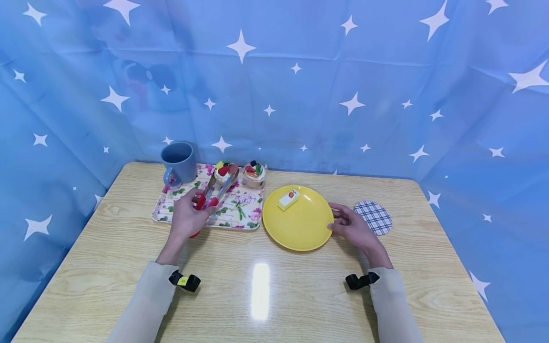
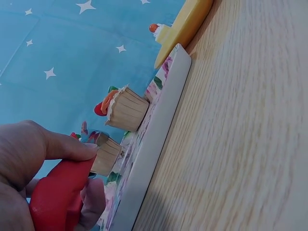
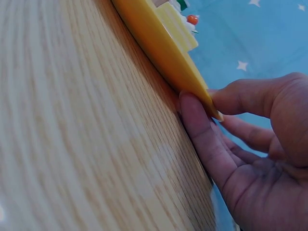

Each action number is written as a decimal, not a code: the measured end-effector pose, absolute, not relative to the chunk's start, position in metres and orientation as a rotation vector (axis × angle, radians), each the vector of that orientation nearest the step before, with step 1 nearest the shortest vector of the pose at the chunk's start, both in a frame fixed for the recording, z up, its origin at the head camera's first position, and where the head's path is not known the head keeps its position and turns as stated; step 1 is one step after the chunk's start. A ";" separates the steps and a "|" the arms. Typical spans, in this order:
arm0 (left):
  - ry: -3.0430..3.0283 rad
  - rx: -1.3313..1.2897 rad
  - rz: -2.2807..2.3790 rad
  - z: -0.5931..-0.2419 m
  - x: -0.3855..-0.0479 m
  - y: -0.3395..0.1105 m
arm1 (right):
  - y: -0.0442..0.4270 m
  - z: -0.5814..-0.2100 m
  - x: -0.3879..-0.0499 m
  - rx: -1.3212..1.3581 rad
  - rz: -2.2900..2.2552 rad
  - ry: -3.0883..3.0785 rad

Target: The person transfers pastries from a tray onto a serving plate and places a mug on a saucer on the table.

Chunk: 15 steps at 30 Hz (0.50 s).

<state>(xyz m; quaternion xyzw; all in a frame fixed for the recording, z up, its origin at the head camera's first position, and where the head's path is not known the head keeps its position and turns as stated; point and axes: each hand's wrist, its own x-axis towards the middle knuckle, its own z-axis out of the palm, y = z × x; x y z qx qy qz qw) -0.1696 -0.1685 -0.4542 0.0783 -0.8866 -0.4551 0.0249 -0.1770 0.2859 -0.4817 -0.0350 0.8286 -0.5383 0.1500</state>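
In the head view my left hand grips red-handled tongs. Their metal arms reach to either side of a fruit-topped cupcake on the flowered tray; whether the tips touch it I cannot tell. A second cupcake stands just right of it. From the left wrist, the red handle lies under my thumb, partly hiding the nearer cupcake. My right hand pinches the right rim of a yellow plate between thumb and fingers, as the right wrist view shows. A small cake slice lies on that plate.
At the tray's back left corner stands a blue mug, its handle toward the front. A round checked coaster lies right of the plate, by my right hand. Behind the wooden table hangs a blue starred curtain.
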 end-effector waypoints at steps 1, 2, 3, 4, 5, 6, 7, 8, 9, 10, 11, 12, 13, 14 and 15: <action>-2.741 0.239 -1.408 -0.454 -0.169 -0.169 | 0.286 -0.482 -0.177 -0.102 -1.546 2.381; -2.742 0.241 -1.409 -0.453 -0.168 -0.169 | 0.286 -0.482 -0.177 -0.103 -1.546 2.380; -2.745 0.239 -1.409 -0.452 -0.168 -0.169 | 0.286 -0.482 -0.178 -0.105 -1.546 2.379; -2.749 0.240 -1.409 -0.452 -0.167 -0.169 | 0.286 -0.482 -0.178 -0.106 -1.544 2.380; -2.752 0.241 -1.411 -0.451 -0.167 -0.170 | 0.287 -0.482 -0.178 -0.108 -1.543 2.380; -2.753 0.243 -1.414 -0.450 -0.167 -0.170 | 0.287 -0.482 -0.177 -0.107 -1.544 2.379; -2.755 0.246 -1.415 -0.450 -0.166 -0.170 | 0.286 -0.482 -0.177 -0.107 -1.545 2.379; -2.756 0.249 -1.416 -0.450 -0.166 -0.170 | 0.286 -0.482 -0.177 -0.105 -1.546 2.379; -2.756 0.250 -1.415 -0.449 -0.165 -0.170 | 0.286 -0.482 -0.177 -0.108 -1.549 2.376; -2.756 0.251 -1.413 -0.449 -0.165 -0.170 | 0.286 -0.482 -0.177 -0.107 -1.552 2.375; -2.755 0.252 -1.412 -0.449 -0.165 -0.170 | 0.286 -0.482 -0.177 -0.107 -1.556 2.373; -2.754 0.253 -1.410 -0.449 -0.164 -0.170 | 0.285 -0.482 -0.177 -0.104 -1.563 2.369; -2.752 0.253 -1.407 -0.448 -0.164 -0.170 | 0.285 -0.482 -0.177 -0.105 -1.565 2.368; -2.751 0.251 -1.403 -0.448 -0.164 -0.170 | 0.285 -0.482 -0.177 -0.106 -1.567 2.366; -2.751 0.246 -1.397 -0.448 -0.164 -0.170 | 0.285 -0.482 -0.177 -0.109 -1.569 2.363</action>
